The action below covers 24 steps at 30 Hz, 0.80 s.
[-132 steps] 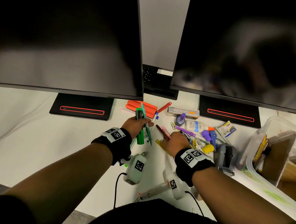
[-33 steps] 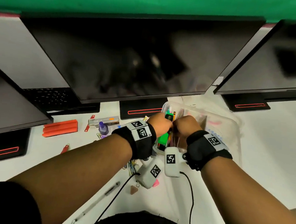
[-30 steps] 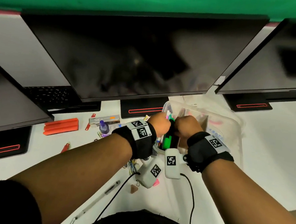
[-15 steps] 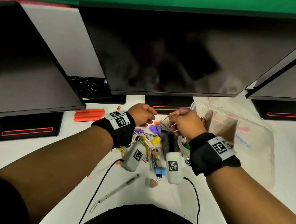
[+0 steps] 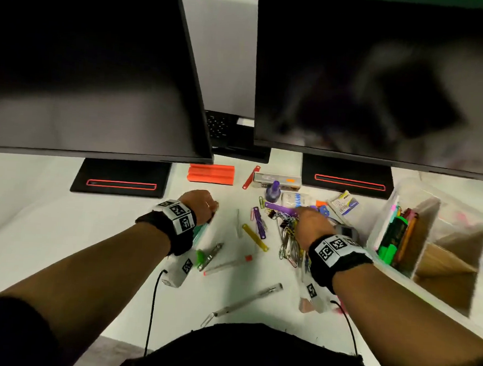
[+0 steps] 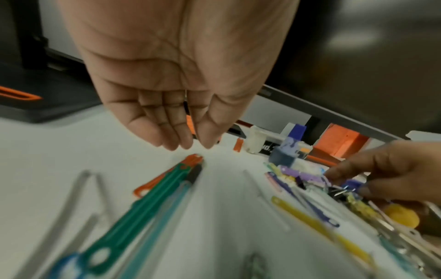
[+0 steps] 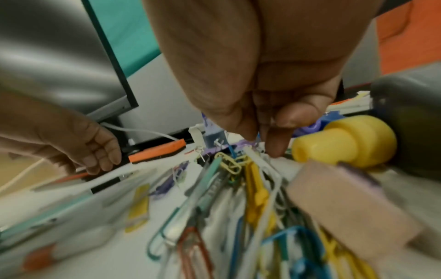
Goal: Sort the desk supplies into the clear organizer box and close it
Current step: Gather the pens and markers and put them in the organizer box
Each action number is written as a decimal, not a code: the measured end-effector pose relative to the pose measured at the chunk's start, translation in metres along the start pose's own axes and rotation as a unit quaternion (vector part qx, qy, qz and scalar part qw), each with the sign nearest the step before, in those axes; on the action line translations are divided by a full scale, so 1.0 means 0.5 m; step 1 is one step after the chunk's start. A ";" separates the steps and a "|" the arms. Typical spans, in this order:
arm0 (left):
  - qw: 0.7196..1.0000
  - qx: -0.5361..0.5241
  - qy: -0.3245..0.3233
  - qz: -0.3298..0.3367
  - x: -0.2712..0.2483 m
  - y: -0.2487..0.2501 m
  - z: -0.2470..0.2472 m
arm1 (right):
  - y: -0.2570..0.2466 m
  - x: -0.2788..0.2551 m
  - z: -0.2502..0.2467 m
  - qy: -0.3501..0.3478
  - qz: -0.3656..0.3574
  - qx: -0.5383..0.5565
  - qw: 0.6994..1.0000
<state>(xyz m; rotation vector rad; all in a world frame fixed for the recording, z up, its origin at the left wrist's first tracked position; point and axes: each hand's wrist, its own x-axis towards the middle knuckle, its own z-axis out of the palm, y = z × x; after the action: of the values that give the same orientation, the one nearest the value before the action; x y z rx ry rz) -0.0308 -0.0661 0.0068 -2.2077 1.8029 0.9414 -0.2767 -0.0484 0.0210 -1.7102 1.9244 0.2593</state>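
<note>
The clear organizer box (image 5: pixel 377 229) stands open at the right, with a green highlighter (image 5: pixel 393 230) and pens upright in its left compartment. My left hand (image 5: pixel 202 206) hovers empty, its relaxed fingers (image 6: pixel 171 139) pointing down just above a green fastener strip (image 6: pixel 143 203) and a teal pen. My right hand (image 5: pixel 307 218) reaches down into the heap of coloured paper clips (image 5: pixel 287 239). Its fingertips (image 7: pixel 274 149) touch a purple strip (image 6: pixel 300 174), with thumb and forefinger apart. A yellow strip (image 5: pixel 255 237) lies between my hands.
Two monitors hang over the back of the desk. An orange holder (image 5: pixel 211 174), a purple glue bottle (image 5: pixel 272 189), a staples box (image 5: pixel 343 203) and a grey stapler (image 5: pixel 344 231) lie around the heap. Two pens (image 5: pixel 247 297) lie near the front edge.
Both hands have left the box, where they had set down pens and the highlighter, and moved left over the loose supplies. The small item my right hand was pinching is gone.
</note>
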 end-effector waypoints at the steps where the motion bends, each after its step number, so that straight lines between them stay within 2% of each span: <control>1: 1.000 0.015 0.000 0.003 0.001 -0.009 0.004 | -0.001 0.007 0.003 -0.002 -0.003 -0.005 1.000; 6: 0.999 0.031 0.002 -0.012 0.006 -0.041 0.018 | -0.011 0.028 0.020 -0.004 -0.029 -0.030 0.999; 12: 0.999 0.041 0.019 -0.003 0.007 -0.036 0.038 | -0.017 0.032 0.032 0.000 -0.046 -0.018 0.999; 18: 0.998 0.061 0.013 0.006 0.015 -0.018 0.050 | -0.001 0.012 0.026 0.053 -0.020 0.035 0.998; 21: 0.998 0.055 0.014 0.015 0.013 -0.012 0.052 | -0.016 -0.004 0.029 0.082 -0.074 0.004 0.994; 24: 0.999 0.029 0.005 0.017 0.009 -0.010 0.052 | -0.044 -0.017 0.047 0.082 -0.168 -0.020 0.982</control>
<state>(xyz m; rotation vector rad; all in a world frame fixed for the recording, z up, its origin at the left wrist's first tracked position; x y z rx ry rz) -0.0352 -0.0563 -0.0177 -2.1571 1.8540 0.8734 -0.2490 -0.0336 0.0103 -2.1031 1.7109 0.0288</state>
